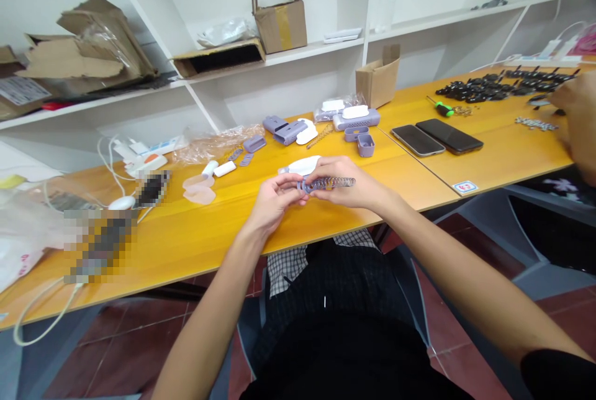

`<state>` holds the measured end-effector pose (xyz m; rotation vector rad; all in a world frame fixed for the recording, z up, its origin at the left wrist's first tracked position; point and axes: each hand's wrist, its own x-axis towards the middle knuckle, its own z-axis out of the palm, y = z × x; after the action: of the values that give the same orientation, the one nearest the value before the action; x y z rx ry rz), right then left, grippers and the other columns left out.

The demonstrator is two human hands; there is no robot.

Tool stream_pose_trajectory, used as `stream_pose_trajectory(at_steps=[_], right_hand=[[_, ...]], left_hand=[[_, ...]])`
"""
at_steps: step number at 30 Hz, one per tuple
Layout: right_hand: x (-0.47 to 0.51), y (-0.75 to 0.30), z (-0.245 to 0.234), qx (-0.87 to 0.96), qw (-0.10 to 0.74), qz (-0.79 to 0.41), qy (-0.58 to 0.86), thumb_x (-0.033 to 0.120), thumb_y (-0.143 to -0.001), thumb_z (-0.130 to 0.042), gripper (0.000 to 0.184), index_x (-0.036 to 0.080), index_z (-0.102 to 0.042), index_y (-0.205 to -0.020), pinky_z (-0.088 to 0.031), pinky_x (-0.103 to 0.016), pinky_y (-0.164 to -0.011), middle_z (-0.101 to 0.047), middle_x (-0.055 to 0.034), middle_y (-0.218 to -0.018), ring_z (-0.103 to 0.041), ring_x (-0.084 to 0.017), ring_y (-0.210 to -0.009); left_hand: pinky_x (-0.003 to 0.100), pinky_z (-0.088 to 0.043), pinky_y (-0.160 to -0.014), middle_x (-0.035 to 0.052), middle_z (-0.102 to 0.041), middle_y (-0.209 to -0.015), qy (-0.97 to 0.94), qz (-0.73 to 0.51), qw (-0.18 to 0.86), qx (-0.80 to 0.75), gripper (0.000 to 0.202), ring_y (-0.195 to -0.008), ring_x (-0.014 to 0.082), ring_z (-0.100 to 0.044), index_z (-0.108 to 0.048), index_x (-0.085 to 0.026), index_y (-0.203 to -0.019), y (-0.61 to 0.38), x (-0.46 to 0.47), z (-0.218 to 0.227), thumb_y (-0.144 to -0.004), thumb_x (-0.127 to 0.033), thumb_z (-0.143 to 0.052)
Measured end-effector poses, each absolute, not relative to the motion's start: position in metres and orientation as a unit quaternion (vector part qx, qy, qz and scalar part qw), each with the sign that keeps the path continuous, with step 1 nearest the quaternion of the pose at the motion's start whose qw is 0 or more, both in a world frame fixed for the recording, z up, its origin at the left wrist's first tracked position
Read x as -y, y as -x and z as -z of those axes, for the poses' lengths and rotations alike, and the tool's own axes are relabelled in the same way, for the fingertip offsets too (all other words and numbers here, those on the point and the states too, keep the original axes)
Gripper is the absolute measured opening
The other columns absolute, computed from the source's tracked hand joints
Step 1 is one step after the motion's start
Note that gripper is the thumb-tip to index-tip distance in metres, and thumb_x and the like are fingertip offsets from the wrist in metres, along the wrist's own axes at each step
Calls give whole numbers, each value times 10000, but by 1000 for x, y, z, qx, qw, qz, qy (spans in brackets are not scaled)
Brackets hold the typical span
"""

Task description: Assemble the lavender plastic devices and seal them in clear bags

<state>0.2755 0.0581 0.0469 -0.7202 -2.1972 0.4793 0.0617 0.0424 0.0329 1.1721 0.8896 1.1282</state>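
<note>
Just above the front of the table, both my hands meet around a metal coil spring (338,182) and a small grey-purple plastic piece (301,186) at its left end. My left hand (274,202) pinches the plastic piece between thumb and fingers. The spring lies along my right hand (344,169), whose fingers are closed on it; the fingertips partly hide where spring and plastic meet. Right behind my hands is a white rounded part (305,165), partly covered by them. Farther back, another coil spring (320,137) rests beside a white and purple casing (306,131).
Purple shells (285,130), small purple cups (365,146) and white caps (225,169) lie behind my hands. Two phones (449,136) and a green-handled screwdriver (442,108) are to the right. Another person's hand (580,114) is at the far right, near black parts (479,87).
</note>
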Motion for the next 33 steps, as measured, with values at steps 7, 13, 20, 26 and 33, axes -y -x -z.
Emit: stream_pose_trajectory(at_steps=[7, 13, 20, 26, 33], right_hand=[[-58, -268, -48, 837, 408, -205, 300, 178, -863, -797, 136, 222, -804, -992, -521, -353, -883, -707, -57, -1033, -666, -189, -934], [-61, -270, -50, 841, 423, -214, 262, 246, -814, -886, 158, 240, -811, -953, -528, -374, -939, -706, -54, -1082, -674, -206, -1012], [-59, -274, -55, 844, 417, -231, 247, 244, -802, -903, 182, 223, -816, -961, -537, -381, -945, -705, -67, -1111, -675, -207, -1024], [-68, -274, -42, 807, 469, -238, 268, 333, -752, -945, 272, 229, -817, -969, -546, -401, -943, -717, -58, -1068, -693, -211, -994], [-70, -272, -30, 775, 490, -272, 291, 354, -748, -944, 246, 232, -804, -909, -577, -390, -878, -735, -48, -992, -702, -203, -941]], left_hand=[[249, -590, -670, 36, -752, -821, -516, -514, 577, -371, 380, -671, 125, -707, -739, -133, -959, -61, -42, -33, -627, -174, -918], [287, -613, -670, 40, -752, -834, -564, -480, 572, -351, 392, -659, 141, -709, -740, -144, -949, -54, -41, -37, -632, -223, -957], [323, -653, -727, 58, -773, -947, -559, -472, 593, -337, 436, -674, 142, -727, -734, -142, -952, -54, -41, -39, -615, -242, -992], [284, -654, -720, 71, -779, -959, -527, -479, 604, -356, 460, -698, 140, -742, -748, -123, -962, -58, -42, -40, -598, -242, -1002], [305, -655, -741, 69, -779, -845, -535, -467, 597, -373, 482, -715, 167, -758, -743, -120, -1010, -58, -44, -34, -631, -278, -995]])
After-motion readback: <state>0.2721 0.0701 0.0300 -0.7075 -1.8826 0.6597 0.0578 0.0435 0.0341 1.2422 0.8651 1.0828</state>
